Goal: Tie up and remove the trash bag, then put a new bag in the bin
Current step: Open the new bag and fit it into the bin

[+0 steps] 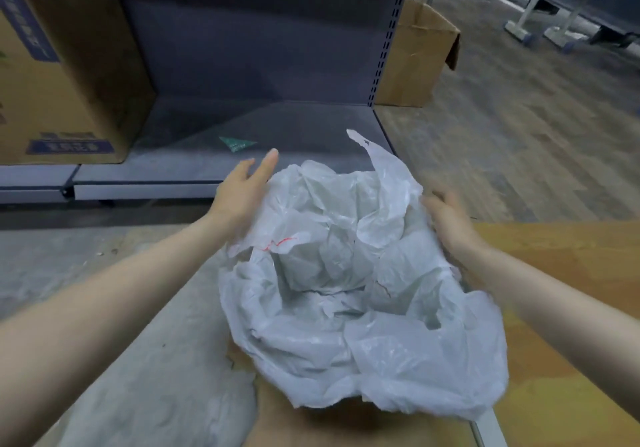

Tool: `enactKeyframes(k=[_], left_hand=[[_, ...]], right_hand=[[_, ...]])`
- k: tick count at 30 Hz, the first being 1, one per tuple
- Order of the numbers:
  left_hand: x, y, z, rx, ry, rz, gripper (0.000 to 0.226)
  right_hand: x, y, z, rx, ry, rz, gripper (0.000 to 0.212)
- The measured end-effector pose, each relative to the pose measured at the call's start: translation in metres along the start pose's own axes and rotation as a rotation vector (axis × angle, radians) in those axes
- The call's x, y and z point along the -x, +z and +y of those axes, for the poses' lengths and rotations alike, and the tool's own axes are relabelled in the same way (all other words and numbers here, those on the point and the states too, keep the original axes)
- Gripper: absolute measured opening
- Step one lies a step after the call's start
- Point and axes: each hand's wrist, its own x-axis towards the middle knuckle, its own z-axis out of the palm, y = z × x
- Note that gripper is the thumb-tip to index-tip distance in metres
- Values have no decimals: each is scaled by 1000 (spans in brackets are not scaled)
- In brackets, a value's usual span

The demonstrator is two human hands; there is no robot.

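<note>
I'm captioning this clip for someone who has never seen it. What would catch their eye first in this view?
The crumpled white plastic bag fills the centre, its mouth gaping open toward the camera. The left hand lies against its far-left edge with fingers straight, and the right hand is at its right edge; whether it grips the plastic is unclear. A large cardboard box sits on the grey shelf at upper left.

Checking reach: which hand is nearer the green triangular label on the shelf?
Left. The left hand is just below the green label; the right hand is across the trash bag.
</note>
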Motion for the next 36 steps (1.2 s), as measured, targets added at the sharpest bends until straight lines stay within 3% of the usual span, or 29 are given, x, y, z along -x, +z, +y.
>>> enactKeyframes(k=[2, 4, 6, 8, 10, 11, 13, 15, 20, 26, 28, 31, 34, 36], left_hand=[[27, -17, 3, -182, 276, 81, 88], [67, -28, 11, -363, 692, 63, 86], [110, -27, 15, -539, 985, -174, 80], [142, -15, 0, -795, 1108, -378, 72], [157, -3, -16, -983, 1120, -431, 42], [158, 3, -24, -1032, 1137, -382, 22], [151, 10, -31, -1072, 1165, -261, 25], [144, 13, -30, -1069, 1167, -207, 37], [141, 21, -21, -1097, 1125, -219, 67], [140, 21, -22, -1125, 1163, -263, 65], [137, 18, -21, -1113, 1222, -273, 57], [128, 7, -13, -1027, 1254, -260, 52], [112, -8, 2, -1014, 1237, -238, 60], [99, -16, 11, -1084, 1248, -139, 57]], right_hand=[[33, -13, -5, 114, -353, 59, 70], [66, -25, -10, 267, -754, -99, 76], [93, -28, -10, 544, -988, -384, 82], [109, -23, 0, 919, -1148, -538, 79], [120, -13, 14, 1153, -1230, -521, 55], [122, -8, 20, 1211, -1243, -474, 37], [119, -3, 31, 1204, -1264, -336, 16], [110, -4, 31, 1153, -1286, -252, 10], [99, -11, 26, 1142, -1351, -248, 19], [98, -13, 19, 1135, -1289, -456, 30], [99, -12, 12, 1094, -1243, -535, 53], [96, -16, -6, 1090, -1281, -522, 79], [83, -16, -24, 1090, -1311, -475, 76], [69, -11, -34, 1105, -1304, -423, 65]])
